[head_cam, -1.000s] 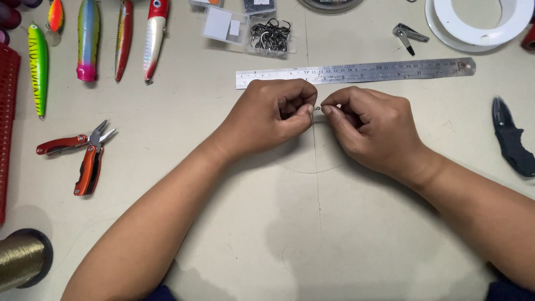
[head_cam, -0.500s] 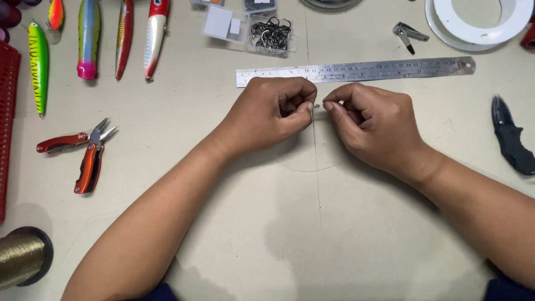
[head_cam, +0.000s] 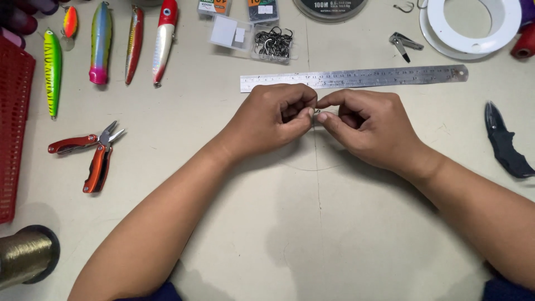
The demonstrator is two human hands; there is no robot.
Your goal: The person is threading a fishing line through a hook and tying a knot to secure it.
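Both hands meet at the middle of the pale beige counter point(head_cam: 267, 234), just below a long steel ruler point(head_cam: 356, 78) that lies crosswise above the knuckles. The left hand point(head_cam: 273, 120) is curled nearly closed, thumb and forefinger pinched together, and the right hand point(head_cam: 365, 125) mirrors it, its own thumb and forefinger pressed tip to tip; between the two pinches sits a tiny dark metal fishing hook point(head_cam: 316, 111), only a sliver of it showing, so which hand bears most of it is hard to tell. A thin clear fishing line point(head_cam: 319, 184) runs from the fingertips straight down the counter toward the person, and its closeness to the hook suggests the fine pinch grips serve to steady small parts held close together. Supplies lie in an arc within reach: a clear plastic box of spare dark hooks point(head_cam: 273, 43) above the ruler, a row of painted fish-shaped lures point(head_cam: 103, 42) at upper left, red-and-orange-handled folding pliers point(head_cam: 92, 156) left of the left forearm, a small metal line clipper point(head_cam: 404, 43), a white plastic spool point(head_cam: 473, 25) at upper right, a black folding knife point(head_cam: 504, 147) at right, and a spool of golden thread point(head_cam: 25, 256) at the lower left corner.
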